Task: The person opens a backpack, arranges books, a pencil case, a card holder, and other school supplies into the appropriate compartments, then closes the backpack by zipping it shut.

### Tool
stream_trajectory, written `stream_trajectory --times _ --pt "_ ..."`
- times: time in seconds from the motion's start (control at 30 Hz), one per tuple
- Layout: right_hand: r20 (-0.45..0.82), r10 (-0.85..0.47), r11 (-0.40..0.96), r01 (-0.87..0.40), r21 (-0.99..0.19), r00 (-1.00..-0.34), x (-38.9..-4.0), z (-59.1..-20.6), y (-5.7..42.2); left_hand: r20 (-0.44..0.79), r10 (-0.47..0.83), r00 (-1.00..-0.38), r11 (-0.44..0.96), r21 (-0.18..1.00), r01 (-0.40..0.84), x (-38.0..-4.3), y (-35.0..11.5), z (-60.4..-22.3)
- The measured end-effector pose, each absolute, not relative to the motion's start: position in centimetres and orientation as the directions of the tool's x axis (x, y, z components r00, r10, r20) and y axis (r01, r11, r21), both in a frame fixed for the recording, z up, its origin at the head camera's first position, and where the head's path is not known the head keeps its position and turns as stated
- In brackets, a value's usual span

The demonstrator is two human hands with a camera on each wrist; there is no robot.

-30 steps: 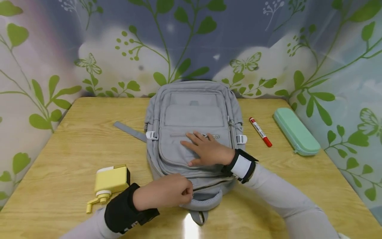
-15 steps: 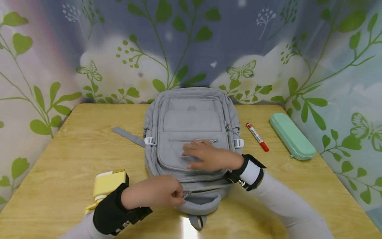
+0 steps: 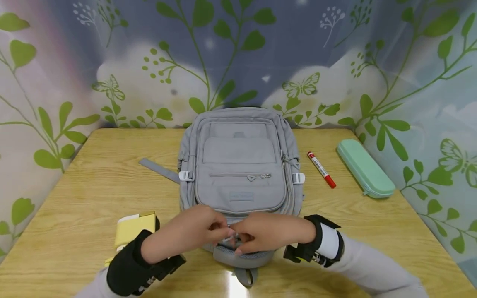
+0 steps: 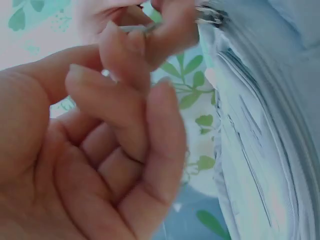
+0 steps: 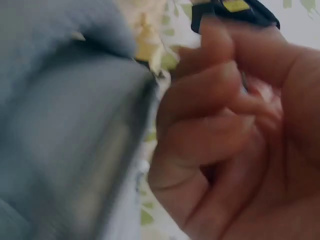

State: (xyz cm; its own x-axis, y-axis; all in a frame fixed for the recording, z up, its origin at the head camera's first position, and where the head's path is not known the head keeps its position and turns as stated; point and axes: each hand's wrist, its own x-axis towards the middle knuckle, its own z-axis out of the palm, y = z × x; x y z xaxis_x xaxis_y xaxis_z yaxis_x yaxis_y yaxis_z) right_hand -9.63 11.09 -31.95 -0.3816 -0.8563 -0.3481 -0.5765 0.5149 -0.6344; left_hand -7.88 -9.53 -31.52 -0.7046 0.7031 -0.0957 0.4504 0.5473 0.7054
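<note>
A grey backpack [image 3: 240, 151] lies on its back, front pocket up, its top end nearest me. My left hand [image 3: 188, 231] pinches a metal zipper pull at the top compartment, beside the padded handle [image 3: 244, 260]. In the left wrist view, thumb and finger of the left hand [image 4: 120, 115] meet on the pull, close to the zipper slider [image 4: 212, 16]. Right beside it is my right hand [image 3: 266, 232], fingers bent, its fingertips almost meeting the left ones. Blur in the right wrist view hides whether the right hand [image 5: 215, 125] grips anything.
A yellow box with a crank [image 3: 135, 231] stands at left, partly behind the left wristband. Right of the backpack lie a red-capped marker [image 3: 321, 169] and a mint-green zippered case [image 3: 365, 168]. A loose grey strap [image 3: 158, 169] sticks out left. Patterned curtains edge the wooden table [image 3: 93, 178].
My right hand has left the front pocket and come down toward me, beside the left hand. The left hand, a loose fist at first, moved slightly left and now pinches the zipper pull.
</note>
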Motion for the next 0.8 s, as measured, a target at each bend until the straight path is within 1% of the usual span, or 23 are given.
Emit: stream_trajectory --times 0.07,0.13,0.17,0.27,0.3,0.37,0.43,0.47,0.57,0.63,0.7,0.8 --pt "-0.339 -0.851 0.519 -0.544 -0.660 -0.400 -9.3 -32.2 11.3 -0.053 0.695 -0.717 0.550 0.682 0.482 -7.8 -9.6 -31.7" --pt "-0.329 -0.850 0.512 -0.503 -0.696 -0.410 -9.1 -32.1 11.7 0.018 0.704 -0.710 0.553 0.615 0.563 -7.8 -9.8 -32.1" --pt "-0.324 -0.851 0.508 -0.490 -0.709 -0.414 -9.1 -32.0 12.0 0.056 0.713 -0.699 0.555 0.563 0.612 -7.8 -10.0 -32.5" --pt "-0.302 -0.851 0.493 -0.452 -0.743 -0.430 -8.8 -31.9 12.9 0.143 0.762 -0.632 0.554 0.362 0.750 -7.7 -10.1 -34.0" --pt "-0.295 -0.850 0.490 -0.452 -0.745 -0.436 -8.8 -31.9 13.1 0.161 0.776 -0.610 0.550 0.301 0.779 -7.7 -10.0 -34.7" --pt "-0.288 -0.848 0.489 -0.444 -0.751 -0.445 -8.6 -32.0 13.3 0.163 0.783 -0.601 0.559 0.241 0.793 -7.6 -9.6 -35.7" --pt "-0.293 -0.838 0.499 -0.427 -0.754 -0.461 -8.5 -32.2 13.6 0.154 0.764 -0.626 0.588 0.232 0.775 -7.6 -9.3 -36.4" --pt "-0.290 -0.834 0.502 -0.428 -0.751 -0.470 -8.4 -32.2 13.7 0.148 0.751 -0.644 0.603 0.244 0.759 -7.6 -9.2 -36.6" --pt "-0.305 -0.801 0.528 -0.369 -0.765 -0.515 -8.3 -32.3 14.7 0.157 0.711 -0.685 0.632 0.285 0.721 -7.6 -9.1 -36.9" --pt "-0.301 -0.778 0.540 -0.342 -0.769 -0.551 -8.3 -32.4 15.7 0.159 0.702 -0.694 0.633 0.306 0.711 -7.6 -9.2 -36.9" --pt "-0.299 -0.764 0.545 -0.321 -0.775 -0.572 -8.5 -32.7 17.1 0.155 0.700 -0.697 0.630 0.326 0.705 -7.6 -9.4 -36.9" --pt "-0.281 -0.757 0.564 -0.374 -0.736 -0.590 -9.0 -33.1 19.6 0.138 0.707 -0.694 0.619 0.355 0.701 -7.6 -9.6 -36.9"
